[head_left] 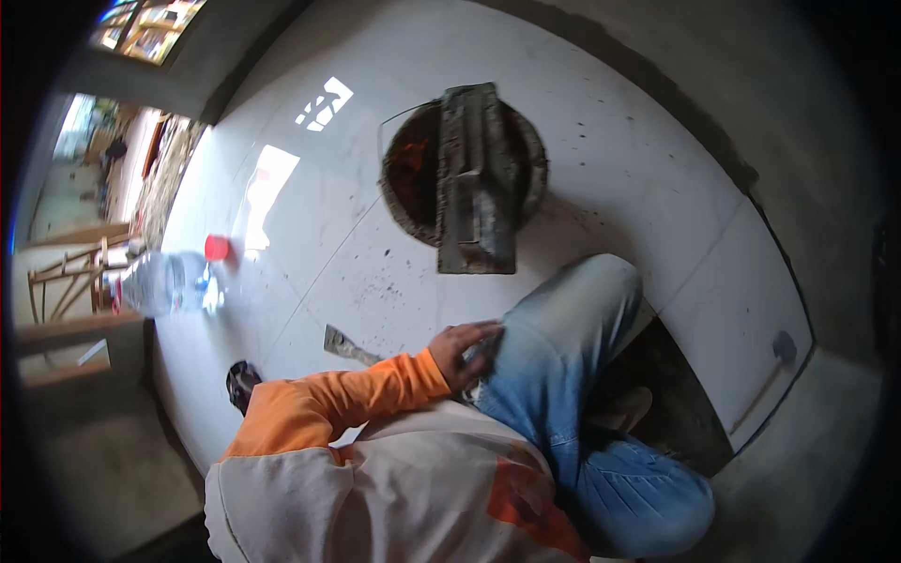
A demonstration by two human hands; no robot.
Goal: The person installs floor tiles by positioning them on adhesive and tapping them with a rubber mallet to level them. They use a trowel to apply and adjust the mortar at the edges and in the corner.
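Observation:
My left hand (462, 355), in an orange sleeve, rests against the thigh of my blue jeans (563, 328). Its fingers reach across the denim, partly blurred, and no object shows in them. My right hand is out of sight. Beside the left forearm, a flat-bladed scraper (345, 343) lies on the tiles, its rear end hidden by the sleeve. Farther ahead stands a round, mortar-crusted bucket (397, 208). Across its rim lies a long grey float (479, 246) with a raised handle, coated in mortar.
Glossy white tiles (338, 272) bear scattered mortar crumbs. At left is a clear plastic bottle (164, 283) with a red cap (217, 247). A dark untiled patch (690, 385) lies beside my knees. Grey walls (779, 141) edge the floor; a small round grey object (785, 346) is at right.

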